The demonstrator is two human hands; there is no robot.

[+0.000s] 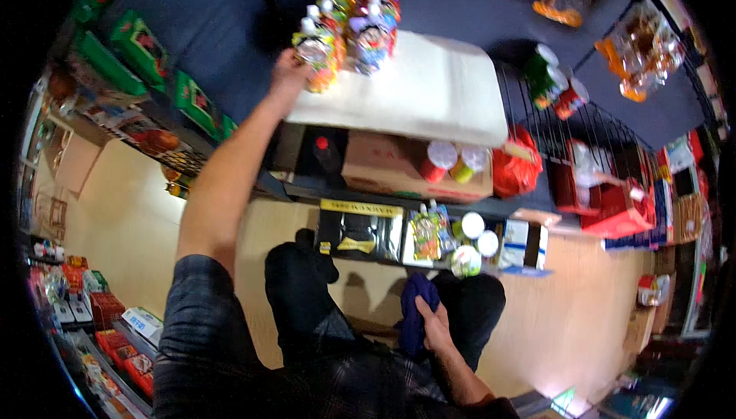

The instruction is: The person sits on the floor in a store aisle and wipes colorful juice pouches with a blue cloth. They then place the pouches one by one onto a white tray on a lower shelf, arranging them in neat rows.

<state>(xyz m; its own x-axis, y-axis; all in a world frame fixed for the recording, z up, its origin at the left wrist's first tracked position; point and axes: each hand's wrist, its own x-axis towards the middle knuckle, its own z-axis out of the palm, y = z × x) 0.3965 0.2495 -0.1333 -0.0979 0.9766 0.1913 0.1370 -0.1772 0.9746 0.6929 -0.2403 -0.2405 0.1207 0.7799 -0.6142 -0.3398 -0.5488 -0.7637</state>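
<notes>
My left hand (290,77) reaches up to the shelf, its fingertips on the left edge of the front spouted pouch (317,65), which has a white cap. Behind and beside it stand several more spouted pouches (372,45) in two rows, with purple fronts on the right. They stand at the left part of a white board (425,91) on the dark shelf. My right hand (435,322) is down by my right knee, gripping a bunched dark purple cloth (415,310). Part of that cloth is hidden by the fingers.
Below the board are a cardboard carton (385,169), lidded tubs (441,155) and a red plastic bag (516,163). Near my knees stand a black box (359,235), more pouches (426,235) and white-lidded cans (473,226). Wire racks (581,126) border the right; green packs (195,103) line the left.
</notes>
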